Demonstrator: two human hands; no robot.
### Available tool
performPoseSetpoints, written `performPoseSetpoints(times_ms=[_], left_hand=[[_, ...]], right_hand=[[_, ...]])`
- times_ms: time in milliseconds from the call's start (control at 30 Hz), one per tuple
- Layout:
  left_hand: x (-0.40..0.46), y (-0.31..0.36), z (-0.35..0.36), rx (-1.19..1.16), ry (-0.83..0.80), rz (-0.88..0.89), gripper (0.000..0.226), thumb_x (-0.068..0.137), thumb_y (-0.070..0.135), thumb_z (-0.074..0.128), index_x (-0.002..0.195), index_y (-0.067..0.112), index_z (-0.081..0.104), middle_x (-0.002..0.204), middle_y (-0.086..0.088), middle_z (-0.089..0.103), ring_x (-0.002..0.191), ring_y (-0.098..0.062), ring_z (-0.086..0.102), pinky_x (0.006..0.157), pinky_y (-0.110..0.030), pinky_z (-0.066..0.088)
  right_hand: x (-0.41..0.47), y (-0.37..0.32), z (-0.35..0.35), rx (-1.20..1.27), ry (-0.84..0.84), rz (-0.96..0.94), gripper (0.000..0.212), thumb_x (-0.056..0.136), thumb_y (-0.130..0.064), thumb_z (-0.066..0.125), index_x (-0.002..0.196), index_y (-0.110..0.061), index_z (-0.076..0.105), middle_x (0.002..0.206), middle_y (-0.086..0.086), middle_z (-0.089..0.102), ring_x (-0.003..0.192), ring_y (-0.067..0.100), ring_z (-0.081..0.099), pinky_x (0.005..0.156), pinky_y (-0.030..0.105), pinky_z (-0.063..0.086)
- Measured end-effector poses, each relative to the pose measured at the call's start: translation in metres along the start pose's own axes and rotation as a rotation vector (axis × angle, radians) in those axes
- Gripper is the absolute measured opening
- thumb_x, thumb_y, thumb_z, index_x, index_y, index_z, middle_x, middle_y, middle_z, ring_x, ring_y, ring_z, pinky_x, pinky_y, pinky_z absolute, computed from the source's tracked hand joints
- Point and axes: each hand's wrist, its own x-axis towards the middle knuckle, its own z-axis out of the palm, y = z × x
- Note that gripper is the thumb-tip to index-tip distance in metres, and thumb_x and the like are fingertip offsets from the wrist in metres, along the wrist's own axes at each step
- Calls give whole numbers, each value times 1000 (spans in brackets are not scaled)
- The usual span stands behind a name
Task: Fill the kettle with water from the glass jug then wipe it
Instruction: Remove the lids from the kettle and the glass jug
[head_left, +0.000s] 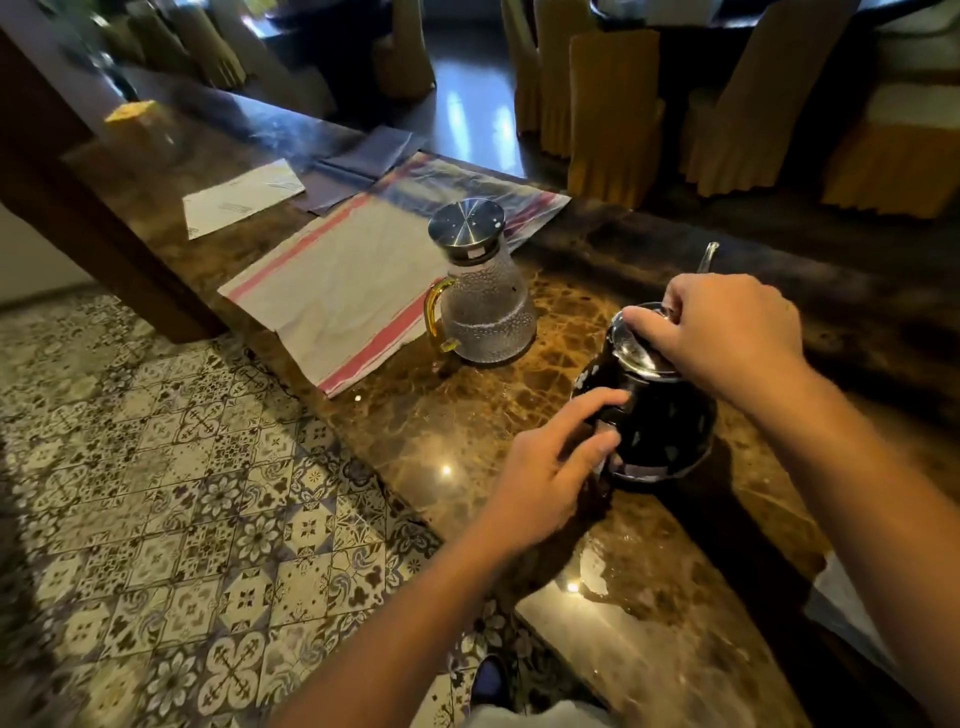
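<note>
Right hand (727, 332) pinches the kettle (654, 415) lid to lift it; left hand (556, 467), fingers spread, steadies the handle near the counter (467, 426) edge.

A restaurant or banquet hall, seen from a service counter. The counter (467, 431) is polished brown marble, with a striped cloth (332, 296) and folded napkins (358, 161) laid out on it. Beyond it stand rows of chairs (613, 114) in gold fabric covers, drawn up to tables (904, 109) with white tops and gold skirts. The floor (171, 493) behind the counter is patterned tile; the dining floor is dark and glossy
</note>
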Motion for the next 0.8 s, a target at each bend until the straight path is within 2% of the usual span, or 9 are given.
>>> performPoseSetpoints(times_ms=[133, 233, 367, 467, 533, 600, 633, 733, 800], left_hand=[[-5, -1, 11, -27, 56, 9, 39, 109, 25, 51, 146, 33, 48, 95, -3, 72, 94, -18, 71, 89, -42, 58], [-6, -5, 15, -32, 93, 47, 39, 109, 18, 50, 146, 31, 49, 90, -7, 72, 89, -21, 73, 86, -41, 59], [-5, -8, 20, 16, 131, 98, 42, 109, 14, 48, 144, 37, 46, 84, -4, 71, 81, -16, 74, 80, -37, 60], [-5, -10, 25, 5, 142, 98, 40, 109, 19, 47, 144, 37, 46, 83, 0, 70, 79, -16, 73, 80, -43, 60], [-7, -13, 27, -26, 145, 82, 37, 109, 27, 46, 144, 37, 46, 83, 1, 68, 79, -18, 72, 79, -47, 59], [-7, -14, 27, -54, 160, 74, 37, 107, 33, 44, 144, 39, 46, 82, -1, 67, 78, -20, 71, 79, -47, 59], [-7, -14, 27, -60, 165, 81, 37, 107, 34, 44, 143, 42, 47, 82, -2, 67, 77, -20, 70, 80, -47, 59], [-4, -15, 25, -63, 162, 99, 36, 107, 32, 43, 141, 45, 47, 82, -3, 66, 77, -19, 70, 82, -45, 58], [-3, -16, 25, -48, 157, 103, 36, 109, 28, 43, 142, 42, 45, 82, -3, 66, 78, -18, 70, 83, -45, 58]], right_hand=[[-8, 5, 6, 185, 66, 38, 48, 91, -67, 62, 73, -23, 64, 67, -5, 58, 76, 25, 59, 65, 36, 39], [-13, 1, 5, 212, 47, 51, 47, 93, -64, 63, 72, -22, 65, 66, -7, 55, 73, 22, 55, 64, 34, 36], [-10, 2, 11, 241, 103, 79, 49, 93, -57, 62, 64, -19, 60, 64, -3, 59, 72, 25, 61, 64, 34, 40], [-8, 2, 15, 257, 126, 69, 44, 93, -49, 62, 61, -19, 57, 61, -4, 58, 69, 23, 60, 62, 33, 40], [-6, 3, 14, 421, 124, 96, 45, 91, -41, 65, 54, -19, 54, 54, -8, 53, 60, 14, 54, 59, 32, 37], [-3, 13, 12, 779, 129, 156, 50, 89, -31, 71, 45, -17, 52, 45, -10, 43, 49, 7, 40, 55, 30, 34], [-4, 17, 10, 882, 144, 160, 50, 89, -29, 72, 45, -15, 52, 46, -9, 41, 48, 7, 37, 55, 29, 34], [-16, 22, 9, 894, 159, 74, 47, 90, -30, 74, 57, 0, 58, 55, 3, 50, 56, 11, 45, 61, 31, 40], [-25, 24, 7, 932, 170, 70, 45, 90, -31, 75, 58, -4, 59, 55, 0, 52, 56, 10, 47, 61, 30, 41]])
